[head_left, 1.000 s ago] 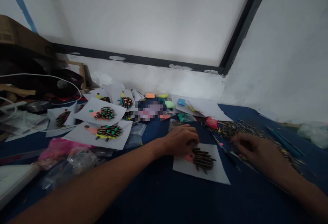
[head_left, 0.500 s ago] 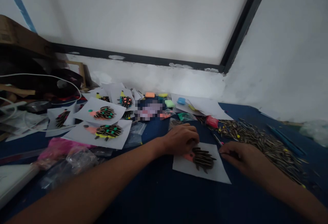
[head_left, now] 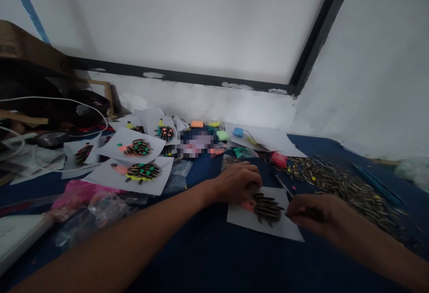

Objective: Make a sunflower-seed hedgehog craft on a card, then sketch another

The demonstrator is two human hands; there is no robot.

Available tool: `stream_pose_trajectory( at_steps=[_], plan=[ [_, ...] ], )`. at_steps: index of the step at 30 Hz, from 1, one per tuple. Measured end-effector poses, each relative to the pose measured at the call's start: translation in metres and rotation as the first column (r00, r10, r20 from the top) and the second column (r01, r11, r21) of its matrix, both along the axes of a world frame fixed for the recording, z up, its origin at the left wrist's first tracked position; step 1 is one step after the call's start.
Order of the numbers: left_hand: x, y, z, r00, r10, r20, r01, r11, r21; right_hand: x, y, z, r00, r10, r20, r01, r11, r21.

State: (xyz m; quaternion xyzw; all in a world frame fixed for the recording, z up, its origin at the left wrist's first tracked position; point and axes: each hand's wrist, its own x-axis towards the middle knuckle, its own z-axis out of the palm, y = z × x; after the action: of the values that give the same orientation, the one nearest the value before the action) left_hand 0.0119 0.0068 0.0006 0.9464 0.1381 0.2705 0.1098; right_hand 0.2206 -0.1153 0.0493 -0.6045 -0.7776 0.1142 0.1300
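Table (head_left: 201, 257), dark blue, meets a white wall (head_left: 187, 101); on it the hedgehog sheet (head_left: 286, 230) lies between the curled left hand (head_left: 239, 181) and the right hand (head_left: 318, 215), fingertips nearly together; whether either grips anything, I cannot tell.

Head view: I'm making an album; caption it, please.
Left hand and right hand by a seed hedgehog on white paper, loose seeds at right.

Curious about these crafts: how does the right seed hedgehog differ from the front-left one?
The right seed hedgehog shows no green dots; the front-left hedgehog has several. The right one shows no yellow belly; the front-left one does. Both have pink heads and dark spines.
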Motion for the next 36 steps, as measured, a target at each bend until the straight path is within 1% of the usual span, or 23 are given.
stream_pose_trajectory(
  at_steps=[2,3,9,11,14,19,23,29,36],
  plan=[
    [0.0,0.0,-0.001,1.0,0.001,0.007,-0.001,1.0,0.005,-0.004,0.0,0.0,0.999,0.049,0.009,-0.049,0.997,-0.059],
    [0.0,0.001,-0.002,1.0,0.0,0.008,0.0,1.0,0.006,-0.006,0.0,0.0,0.998,0.06,0.02,-0.059,0.996,-0.064],
    [0.0,0.001,-0.002,1.0,-0.004,0.004,0.004,1.0,0.0,-0.008,0.003,-0.001,0.999,0.032,0.031,-0.032,0.999,0.007],
    [0.0,0.0,0.0,1.0,0.005,-0.017,-0.005,1.0,-0.002,-0.008,0.003,-0.002,0.999,0.016,0.028,-0.016,1.0,0.008],
    [0.0,0.0,0.001,0.999,0.011,-0.031,-0.011,1.0,-0.005,-0.009,0.003,-0.004,0.999,0.004,0.036,-0.003,1.0,-0.022],
    [0.0,0.0,0.001,0.999,0.005,-0.034,-0.005,1.0,-0.007,-0.011,0.003,-0.006,0.999,0.026,0.032,-0.025,0.999,-0.035],
    [0.0,0.001,0.001,1.0,0.004,-0.021,-0.004,1.0,0.002,-0.013,0.003,-0.005,0.998,0.052,0.025,-0.052,0.999,-0.015],
    [0.001,0.002,-0.002,1.0,0.004,-0.024,-0.003,1.0,0.015,-0.016,0.001,-0.004,0.995,0.065,0.078,-0.066,0.998,0.014],
    [0.0,0.0,0.001,1.0,0.005,-0.031,-0.005,1.0,-0.001,-0.021,0.0,-0.004,0.994,0.069,0.09,-0.072,0.997,0.039]
  ],
)
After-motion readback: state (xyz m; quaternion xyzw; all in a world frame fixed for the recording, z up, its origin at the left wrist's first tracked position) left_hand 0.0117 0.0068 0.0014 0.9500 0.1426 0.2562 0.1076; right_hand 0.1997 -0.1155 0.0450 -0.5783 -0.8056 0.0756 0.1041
